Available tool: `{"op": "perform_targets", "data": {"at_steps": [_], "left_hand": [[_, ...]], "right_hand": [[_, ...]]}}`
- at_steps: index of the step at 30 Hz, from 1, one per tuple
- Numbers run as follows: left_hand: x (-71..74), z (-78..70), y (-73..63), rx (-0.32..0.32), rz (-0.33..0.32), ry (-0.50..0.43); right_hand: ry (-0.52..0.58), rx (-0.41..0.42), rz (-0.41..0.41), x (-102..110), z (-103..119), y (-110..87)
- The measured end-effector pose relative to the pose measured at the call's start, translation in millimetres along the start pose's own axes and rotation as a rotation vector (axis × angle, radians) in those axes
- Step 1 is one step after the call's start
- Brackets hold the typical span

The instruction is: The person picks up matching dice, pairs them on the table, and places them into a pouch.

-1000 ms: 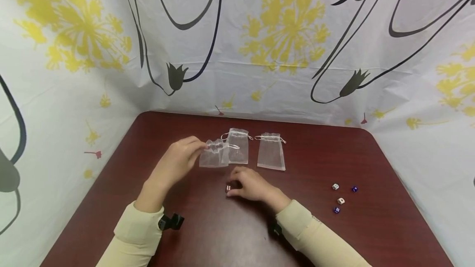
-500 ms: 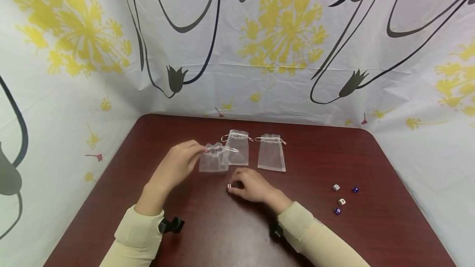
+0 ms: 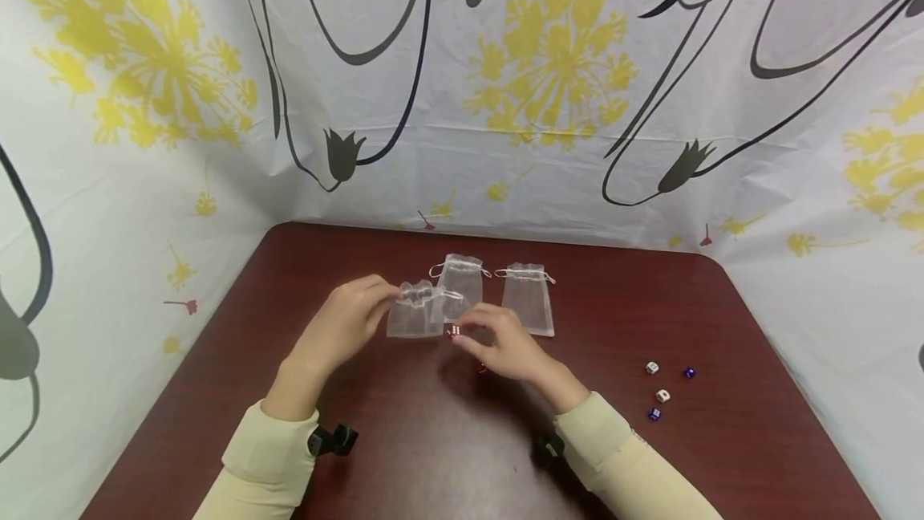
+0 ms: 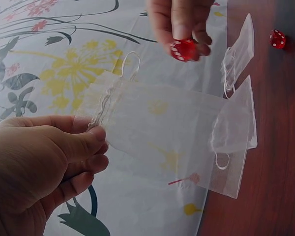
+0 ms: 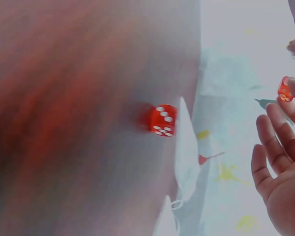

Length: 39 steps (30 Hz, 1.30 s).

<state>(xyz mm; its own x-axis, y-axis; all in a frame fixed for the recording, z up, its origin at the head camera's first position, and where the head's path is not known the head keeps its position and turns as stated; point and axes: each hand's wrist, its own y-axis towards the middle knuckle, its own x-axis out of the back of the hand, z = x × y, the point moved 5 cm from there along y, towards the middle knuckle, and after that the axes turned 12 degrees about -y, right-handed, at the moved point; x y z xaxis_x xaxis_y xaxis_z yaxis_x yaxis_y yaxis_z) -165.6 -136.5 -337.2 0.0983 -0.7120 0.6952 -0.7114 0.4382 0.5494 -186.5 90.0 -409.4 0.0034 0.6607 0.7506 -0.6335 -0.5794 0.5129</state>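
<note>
My left hand (image 3: 341, 318) pinches the gathered top of a sheer white drawstring bag (image 3: 414, 322), which hangs above the table; the left wrist view shows thumb and fingertips on its cord. My right hand (image 3: 511, 345) holds a red die (image 4: 183, 49) between thumb and fingertip, just right of that bag. In the right wrist view the other fingers are spread away from the die. A second red die (image 5: 163, 121) lies on the table under the right hand, mostly hidden in the head view.
Two more sheer bags, one in the middle (image 3: 464, 278) and one to its right (image 3: 527, 303), lie flat behind the hands. Farther right on the dark red table (image 3: 404, 456) are two white dice (image 3: 662, 396) and two blue dice (image 3: 654, 414). A patterned cloth (image 3: 462, 183) hangs behind.
The right hand has picked a red die up off the table and lifted it up and away towards the bags, uncovering a second red die. The left hand keeps its hold on the bag.
</note>
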Motion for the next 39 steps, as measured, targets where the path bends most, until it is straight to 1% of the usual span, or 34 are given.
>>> {"op": "perform_targets", "data": {"at_steps": [5,10,16,22,27,34,39], "left_hand": [[0.3,1.2,-0.9,0.008,0.001,0.002],[-0.6,2.4,-2.4,0.010,0.002,0.001],[-1.7,3.7,-3.9,-0.003,-0.001,0.001],[-4.0,4.2,-5.4,0.015,0.009,-0.005],[-5.9,4.3,-6.1,0.011,0.010,-0.010],[-4.4,3.0,-3.1,0.003,0.011,-0.018],[-5.1,-0.7,5.5,-0.015,0.023,-0.026]], "right_hand": [[0.017,0.004,-0.045,10.3,2.7,3.7],[0.007,-0.017,-0.049,13.7,3.5,3.7],[0.021,-0.032,-0.094,21.5,1.1,5.3],[0.047,-0.026,-0.127,29.4,3.7,9.8],[0.033,-0.013,-0.145,37.4,5.7,14.7],[-0.007,0.011,-0.162,55.7,6.2,26.3],[-0.024,0.028,-0.149,63.4,11.9,37.7]]}}
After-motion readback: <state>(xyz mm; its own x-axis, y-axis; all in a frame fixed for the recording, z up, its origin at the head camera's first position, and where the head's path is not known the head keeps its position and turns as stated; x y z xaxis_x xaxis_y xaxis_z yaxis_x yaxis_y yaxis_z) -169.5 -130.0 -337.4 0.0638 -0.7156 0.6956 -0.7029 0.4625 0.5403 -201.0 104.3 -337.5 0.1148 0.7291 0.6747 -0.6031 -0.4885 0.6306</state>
